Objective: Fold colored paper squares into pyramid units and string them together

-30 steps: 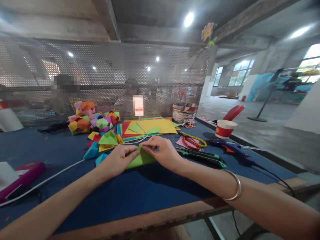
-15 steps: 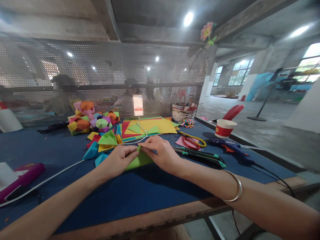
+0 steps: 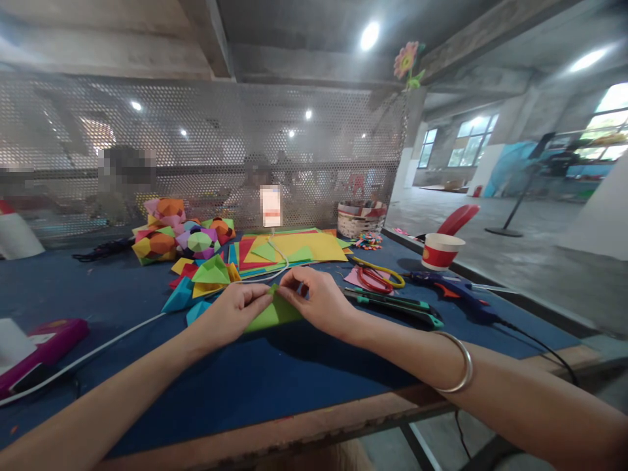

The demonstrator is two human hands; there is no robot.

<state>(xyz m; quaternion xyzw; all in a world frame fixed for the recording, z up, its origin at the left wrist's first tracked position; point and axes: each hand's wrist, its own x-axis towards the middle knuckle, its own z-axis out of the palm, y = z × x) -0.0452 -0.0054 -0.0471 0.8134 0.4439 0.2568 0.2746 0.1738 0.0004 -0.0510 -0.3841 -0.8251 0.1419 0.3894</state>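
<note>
A piece of green folded paper is between my two hands, just above or on the blue tabletop. My left hand pinches its upper left edge between thumb and fingers. On the upper right side, my right hand grips the same paper with thumb and forefinger, its other fingers curled. The fingertips of both hands nearly meet at the paper's top corner. Part of the paper is hidden behind my fingers. Folded paper pieces in green, yellow, red and blue lie just beyond my left hand.
Behind the hands lies a stack of coloured paper. To the right are scissors, a box cutter, a glue gun and a paper cup. Paper balls sit at back left; a white cable crosses the left side.
My right hand's fingers have curled and drawn back slightly from the paper's top corner. My left hand stays in nearly the same place.
</note>
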